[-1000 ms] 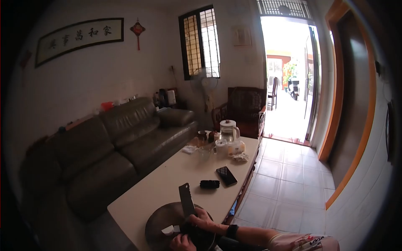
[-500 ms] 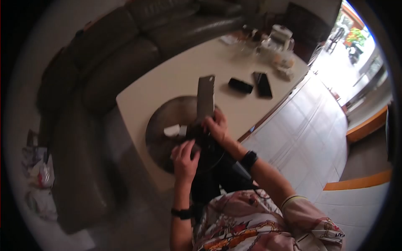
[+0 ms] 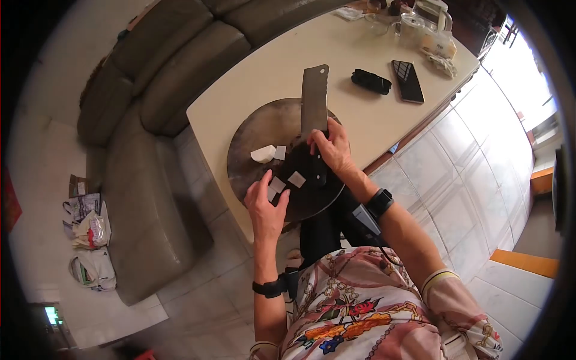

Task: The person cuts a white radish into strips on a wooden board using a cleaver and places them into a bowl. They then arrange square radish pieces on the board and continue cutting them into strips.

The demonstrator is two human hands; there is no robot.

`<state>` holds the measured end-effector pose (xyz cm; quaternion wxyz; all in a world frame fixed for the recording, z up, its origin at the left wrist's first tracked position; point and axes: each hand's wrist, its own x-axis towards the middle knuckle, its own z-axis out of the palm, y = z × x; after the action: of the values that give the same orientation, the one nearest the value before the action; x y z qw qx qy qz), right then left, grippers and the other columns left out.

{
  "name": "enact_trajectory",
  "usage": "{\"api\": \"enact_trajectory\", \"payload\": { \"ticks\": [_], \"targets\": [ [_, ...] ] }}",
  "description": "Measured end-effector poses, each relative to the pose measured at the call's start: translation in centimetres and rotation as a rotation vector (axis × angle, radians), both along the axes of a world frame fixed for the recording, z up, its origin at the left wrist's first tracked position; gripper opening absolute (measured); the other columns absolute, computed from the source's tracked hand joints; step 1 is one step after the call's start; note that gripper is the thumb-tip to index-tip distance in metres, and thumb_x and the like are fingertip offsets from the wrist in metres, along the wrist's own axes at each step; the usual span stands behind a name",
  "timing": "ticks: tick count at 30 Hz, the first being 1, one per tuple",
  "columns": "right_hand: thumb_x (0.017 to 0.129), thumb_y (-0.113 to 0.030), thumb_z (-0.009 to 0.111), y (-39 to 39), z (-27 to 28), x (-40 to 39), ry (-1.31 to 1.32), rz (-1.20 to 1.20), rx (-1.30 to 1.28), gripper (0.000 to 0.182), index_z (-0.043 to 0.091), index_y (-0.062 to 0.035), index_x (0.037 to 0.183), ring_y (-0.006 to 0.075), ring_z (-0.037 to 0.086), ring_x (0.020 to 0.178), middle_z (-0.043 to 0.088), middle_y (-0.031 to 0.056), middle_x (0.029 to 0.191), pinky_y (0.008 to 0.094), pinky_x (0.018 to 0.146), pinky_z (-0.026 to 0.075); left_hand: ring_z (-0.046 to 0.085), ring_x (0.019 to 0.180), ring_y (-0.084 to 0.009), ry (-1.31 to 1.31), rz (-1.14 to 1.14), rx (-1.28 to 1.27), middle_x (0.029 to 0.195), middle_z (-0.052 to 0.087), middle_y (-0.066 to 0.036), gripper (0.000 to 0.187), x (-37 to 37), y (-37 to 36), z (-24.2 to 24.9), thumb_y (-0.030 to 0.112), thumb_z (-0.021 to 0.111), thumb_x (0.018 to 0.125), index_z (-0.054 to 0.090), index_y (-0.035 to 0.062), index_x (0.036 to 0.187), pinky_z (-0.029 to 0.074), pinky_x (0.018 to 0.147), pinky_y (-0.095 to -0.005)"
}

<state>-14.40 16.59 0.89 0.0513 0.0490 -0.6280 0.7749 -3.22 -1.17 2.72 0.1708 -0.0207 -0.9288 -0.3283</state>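
Note:
My right hand [image 3: 333, 147] is closed on a cleaver [image 3: 314, 99], near where its broad grey blade meets the black handle. The blade points away from me, over the far rim of a round dark chopping board [image 3: 252, 129]. Over the board's near left part, my left hand [image 3: 267, 207] has thumb and forefinger curved around a small white piece [image 3: 276, 185]. Close by lie a flat white square piece [image 3: 296, 179] and a smaller white piece [image 3: 280, 153]. A larger, rounded white chunk [image 3: 263, 154] sits beside that smaller one.
On the cream table [image 3: 240, 84] are a black case-like object [image 3: 371, 81] and a phone [image 3: 408, 81]. Clear glassware [image 3: 411, 27] and a plastic pack [image 3: 439, 45] stand farther back. A leather sofa [image 3: 150, 198] borders the left side; bags [image 3: 90, 234] lie beyond it.
The view has shifted and become sharper, so the table sits higher and farther right. The cleaver stays in my right hand. White pieces near my left fingers now show clearly.

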Motion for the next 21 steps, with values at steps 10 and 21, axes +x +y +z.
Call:
{"api": "enact_trajectory", "payload": {
  "ticks": [10, 21],
  "targets": [
    [0.082, -0.007, 0.051, -0.1, 0.0, 0.0, 0.004, -0.020, -0.004, 0.014, 0.053, 0.0041, 0.091, 0.0138, 0.057, 0.050, 0.058, 0.0072, 0.066, 0.0261, 0.048, 0.046, 0.057, 0.098, -0.0249, 0.142, -0.062, -0.112, 0.098, 0.064, -0.005, 0.050, 0.1, 1.2, -1.4, 0.010, 0.077, 0.071, 0.059, 0.0067, 0.118, 0.038, 0.092, -0.0424],
    [0.082, -0.009, 0.051, 0.0, -0.4, -0.1, 0.022, -0.026, 0.005, 0.014, 0.053, 0.0040, 0.087, 0.0147, 0.057, 0.050, 0.058, 0.0077, 0.065, 0.0272, 0.048, 0.046, 0.054, 0.109, -0.0301, 0.111, -0.071, -0.056, 0.116, 0.061, -0.012, 0.049, 1.2, -0.7, 0.2, 0.009, 0.074, 0.073, 0.059, 0.0031, 0.119, 0.041, 0.096, -0.0424]
  ]
}}
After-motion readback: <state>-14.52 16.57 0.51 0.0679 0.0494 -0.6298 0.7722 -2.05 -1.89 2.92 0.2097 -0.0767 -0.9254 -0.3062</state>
